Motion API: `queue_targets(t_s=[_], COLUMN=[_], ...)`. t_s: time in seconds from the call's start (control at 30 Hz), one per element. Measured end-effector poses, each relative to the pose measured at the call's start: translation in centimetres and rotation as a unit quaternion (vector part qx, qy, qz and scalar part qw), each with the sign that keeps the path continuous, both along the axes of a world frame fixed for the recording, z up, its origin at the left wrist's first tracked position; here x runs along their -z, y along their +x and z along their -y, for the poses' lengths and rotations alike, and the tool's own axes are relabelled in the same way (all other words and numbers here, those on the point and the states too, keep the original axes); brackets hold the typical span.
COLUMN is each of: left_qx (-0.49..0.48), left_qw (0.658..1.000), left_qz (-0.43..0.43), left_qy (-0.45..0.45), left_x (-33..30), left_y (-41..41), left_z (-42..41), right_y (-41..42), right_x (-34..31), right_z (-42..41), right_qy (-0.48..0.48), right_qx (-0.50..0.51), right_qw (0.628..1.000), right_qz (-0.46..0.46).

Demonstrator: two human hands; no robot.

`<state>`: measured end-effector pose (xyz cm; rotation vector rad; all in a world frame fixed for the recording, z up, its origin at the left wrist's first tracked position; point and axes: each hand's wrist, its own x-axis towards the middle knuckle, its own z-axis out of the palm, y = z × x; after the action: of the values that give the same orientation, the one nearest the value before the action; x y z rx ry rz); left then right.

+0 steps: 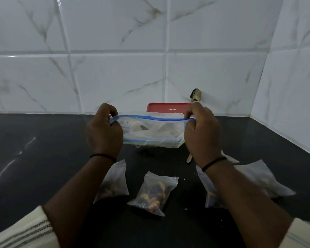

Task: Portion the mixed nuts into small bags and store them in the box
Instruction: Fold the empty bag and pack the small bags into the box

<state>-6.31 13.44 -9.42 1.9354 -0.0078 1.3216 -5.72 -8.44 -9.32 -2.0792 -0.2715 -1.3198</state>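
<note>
1. left hand (104, 130) pinches the left end of the blue zip strip of a large clear bag (152, 130), thumb and fingers curled round the corner.
2. right hand (202, 133) pinches the right end of the same strip, fingers curled; the strip runs taut between the two hands.
3. the large clear bag is held up above the black counter (25, 158), in front of the tiled wall (150, 51). its contents are pale and cannot be made out.
4. a box (172, 144) shows through and below the bag, on the counter; only its near edge is plain.
5. a red lid (168, 109) stands behind the bag, against the foot of the wall.
6. three small bags lie on the counter nearer the person: the left small bag (117, 178), partly under the left forearm; the middle small bag (153, 192), holding dark and orange pieces of mixed nuts; the right small bag (258, 181), partly under the right forearm.
7. a pale wooden stick-like item (189, 158) lies beside the right wrist; its type cannot be told.
8. each wrist carries a thin black band.
</note>
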Motion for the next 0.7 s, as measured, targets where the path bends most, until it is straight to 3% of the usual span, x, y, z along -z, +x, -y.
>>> queue_targets(t_s=[0.1,0.2,0.33,0.43,0.53,0.63,0.7], left_qx=[0.042,0.173,0.394,0.483,0.535,0.543,0.536], left_qw=[0.999,0.977,0.857,0.787,0.75,0.747,0.752], left_qz=[-0.011,-0.068,-0.183,-0.236,-0.248,-0.249,-0.249], left_qy=[-0.015,-0.103,-0.277,-0.302,-0.299,-0.29,-0.292], left_x=[0.3,-0.1,-1.1,-1.0,-0.8,-0.6,-0.5], left_y=[0.6,1.0,0.8,0.9,1.1,1.1,1.1], left_z=[-0.4,-0.9,-1.0,-1.4,-2.0,-2.2,-2.2], right_y=[0.5,0.9,1.2,0.9,0.5,0.2,0.0], right_x=[0.1,0.0,-0.2,-0.4,-0.7,-1.1,-1.2], right_z=[0.9,1.8,2.1,2.0,2.4,2.4,2.3], right_qy=[0.051,0.08,0.184,0.269,0.296,0.283,0.278], right_qx=[-0.018,-0.023,-0.08,-0.213,-0.344,-0.433,-0.469], right_qw=[0.998,0.994,0.967,0.9,0.809,0.751,0.732], right_qz=[-0.041,-0.065,-0.159,-0.267,-0.374,-0.411,-0.409])
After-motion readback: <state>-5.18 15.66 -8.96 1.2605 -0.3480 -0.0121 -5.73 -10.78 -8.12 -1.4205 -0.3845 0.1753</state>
